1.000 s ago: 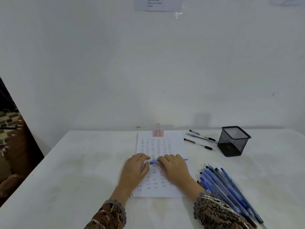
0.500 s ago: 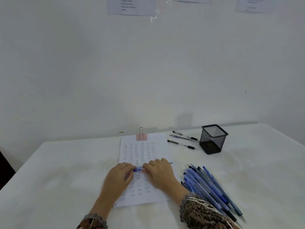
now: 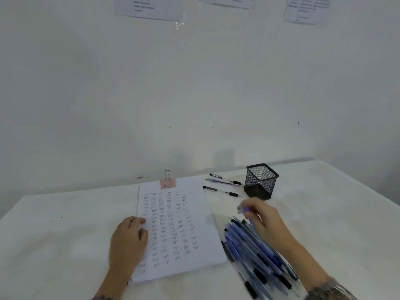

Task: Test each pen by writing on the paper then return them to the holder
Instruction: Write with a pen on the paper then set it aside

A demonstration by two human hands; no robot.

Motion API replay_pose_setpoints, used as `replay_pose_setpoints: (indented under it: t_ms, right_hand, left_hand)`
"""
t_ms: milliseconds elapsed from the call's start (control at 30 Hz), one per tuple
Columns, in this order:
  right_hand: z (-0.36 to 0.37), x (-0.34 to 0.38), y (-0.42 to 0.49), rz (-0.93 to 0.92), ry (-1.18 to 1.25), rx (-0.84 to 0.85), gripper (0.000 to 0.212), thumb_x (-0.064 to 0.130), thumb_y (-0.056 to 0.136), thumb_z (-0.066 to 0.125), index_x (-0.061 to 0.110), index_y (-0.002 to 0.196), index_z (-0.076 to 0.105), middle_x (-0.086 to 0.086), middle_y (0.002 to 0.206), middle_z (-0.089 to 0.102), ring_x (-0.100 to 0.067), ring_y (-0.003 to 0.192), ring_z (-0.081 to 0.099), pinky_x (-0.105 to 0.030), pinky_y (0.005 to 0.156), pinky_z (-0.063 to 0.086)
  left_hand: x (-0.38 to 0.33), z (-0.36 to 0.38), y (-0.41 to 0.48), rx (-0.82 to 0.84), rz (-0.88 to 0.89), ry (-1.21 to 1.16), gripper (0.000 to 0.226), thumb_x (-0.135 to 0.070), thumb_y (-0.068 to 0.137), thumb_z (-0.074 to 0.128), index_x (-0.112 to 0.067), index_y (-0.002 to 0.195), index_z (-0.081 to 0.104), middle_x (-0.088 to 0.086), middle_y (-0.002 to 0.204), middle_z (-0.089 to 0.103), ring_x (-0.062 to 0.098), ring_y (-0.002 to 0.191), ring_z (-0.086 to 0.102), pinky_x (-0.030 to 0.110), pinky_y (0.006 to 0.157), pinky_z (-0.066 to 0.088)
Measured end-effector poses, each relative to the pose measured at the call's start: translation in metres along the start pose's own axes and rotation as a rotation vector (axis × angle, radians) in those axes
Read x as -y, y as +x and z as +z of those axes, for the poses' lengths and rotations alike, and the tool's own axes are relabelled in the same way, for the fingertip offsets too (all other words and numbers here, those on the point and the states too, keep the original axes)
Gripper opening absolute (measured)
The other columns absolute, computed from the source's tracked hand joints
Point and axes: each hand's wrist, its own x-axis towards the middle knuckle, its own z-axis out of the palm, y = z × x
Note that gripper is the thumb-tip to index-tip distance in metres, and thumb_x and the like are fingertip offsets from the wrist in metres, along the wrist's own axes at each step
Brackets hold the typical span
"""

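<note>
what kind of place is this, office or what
Probably a plain office or workroom set up for a pen test. A white table stands against a bare white wall with printed notices taped up, and holds a mesh pen holder, a clipped paper and a pile of pens.

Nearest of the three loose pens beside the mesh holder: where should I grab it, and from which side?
Take the nearest loose pen at its clear mid-barrel, pinching from above. It lies flat on the table, and its black tip sits close to the mesh holder, so come from the paper side. The right hand is nearest but seems occupied.
</note>
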Motion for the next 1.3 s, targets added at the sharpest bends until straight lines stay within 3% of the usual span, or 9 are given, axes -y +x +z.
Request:
replay_pose_setpoints:
  t_ms: [200, 367, 567, 633, 767, 1000, 1100, 1200, 1300]
  right_hand:
    - [-0.028, -0.050, -0.054, -0.050, -0.313, 0.392, 0.062, -0.018, 0.062, 0.037, 0.034, 0.087, 0.058, 0.035, 0.122, 0.052, 0.008, 0.113, 0.054, -0.012, 0.094, 0.043]
    - [-0.043, -0.045, -0.041, 0.088, -0.276, 0.424, 0.093, -0.019, 0.059, 0.026, 0.062, 0.095, 0.058, 0.040, 0.111, 0.058, 0.009, 0.111, 0.054, -0.012, 0.098, 0.039]
    - [-0.033, -0.030, 0.053, 0.338, -0.216, 0.490, 0.048, -0.008, 0.086, 0.042, 0.036, 0.089, 0.061, 0.016, 0.098, 0.065, 0.002, 0.082, 0.061, -0.008, 0.074, 0.045]
    - [-0.010, -0.040, 0.088, 0.389, -0.287, 0.537, 0.036, -0.003, 0.089, 0.042, 0.024, 0.100, 0.064, 0.006, 0.107, 0.065, -0.005, 0.096, 0.060, -0.007, 0.080, 0.042]
    - [0.042, -0.071, 0.124, 0.480, -0.524, 0.618, 0.040, 0.013, 0.097, 0.037, 0.012, 0.136, 0.044, -0.007, 0.140, 0.046, -0.022, 0.128, 0.043, -0.030, 0.104, 0.037]
    - [0.069, -0.093, 0.130, 0.380, -0.735, 0.573, 0.024, 0.018, 0.097, 0.043, 0.012, 0.118, 0.051, -0.007, 0.121, 0.053, -0.023, 0.109, 0.053, -0.028, 0.083, 0.041]
    - [0.061, -0.082, 0.141, 0.442, -0.389, 0.398, 0.014, 0.009, 0.097, 0.042, 0.008, 0.107, 0.051, -0.010, 0.101, 0.052, -0.023, 0.082, 0.053, -0.026, 0.060, 0.039]
    - [0.049, -0.051, 0.148, 0.619, 0.511, 0.086, 0.012, 0.011, 0.099, 0.041, 0.016, 0.092, 0.050, -0.004, 0.078, 0.048, -0.010, 0.045, 0.039, -0.019, 0.040, 0.031]
    - [0.046, -0.016, 0.145, 0.722, 1.257, -0.062, 0.024, 0.030, 0.099, 0.037, 0.019, 0.094, 0.057, 0.003, 0.063, 0.048, -0.008, 0.038, 0.034, -0.015, 0.039, 0.028]
  left_hand:
    - [0.000, -0.002, 0.000, 0.037, -0.012, 0.019, 0.038, -0.022, 0.074, 0.042, -0.008, 0.101, 0.065, 0.006, 0.100, 0.065, 0.027, 0.090, 0.061, 0.041, 0.082, 0.050]
    - [-0.005, -0.005, 0.000, 0.148, -0.077, 0.103, 0.053, -0.027, 0.090, 0.032, -0.005, 0.138, 0.040, 0.010, 0.142, 0.042, 0.023, 0.132, 0.037, 0.039, 0.113, 0.022]
    - [-0.009, -0.007, 0.001, 0.221, -0.092, 0.121, 0.051, -0.024, 0.097, 0.028, -0.010, 0.146, 0.020, 0.003, 0.153, 0.023, 0.017, 0.142, 0.017, 0.034, 0.117, 0.010]
    - [-0.010, -0.008, 0.001, 0.232, -0.105, 0.128, 0.051, -0.024, 0.098, 0.026, -0.011, 0.147, 0.017, 0.002, 0.154, 0.020, 0.017, 0.143, 0.013, 0.033, 0.117, 0.008]
    - [-0.011, -0.010, 0.000, 0.235, -0.114, 0.120, 0.051, -0.026, 0.098, 0.025, -0.012, 0.147, 0.017, 0.002, 0.155, 0.019, 0.016, 0.144, 0.012, 0.032, 0.117, 0.007]
    - [-0.006, -0.004, 0.002, 0.194, -0.120, 0.163, 0.086, -0.045, 0.071, -0.008, -0.014, 0.146, 0.022, -0.001, 0.153, 0.025, 0.014, 0.142, 0.016, 0.029, 0.116, 0.009]
    - [-0.006, -0.003, 0.001, 0.182, -0.124, 0.131, 0.091, -0.047, 0.068, -0.007, -0.012, 0.144, 0.027, 0.002, 0.151, 0.030, 0.016, 0.141, 0.021, 0.032, 0.116, 0.011]
    - [-0.010, -0.005, 0.000, 0.185, -0.119, 0.120, 0.077, -0.041, 0.077, 0.004, -0.010, 0.144, 0.028, 0.004, 0.150, 0.031, 0.017, 0.141, 0.021, 0.033, 0.116, 0.012]
    - [-0.009, -0.005, 0.000, 0.192, -0.119, 0.126, 0.080, -0.043, 0.076, 0.001, -0.010, 0.144, 0.028, 0.003, 0.150, 0.030, 0.018, 0.142, 0.021, 0.033, 0.116, 0.012]
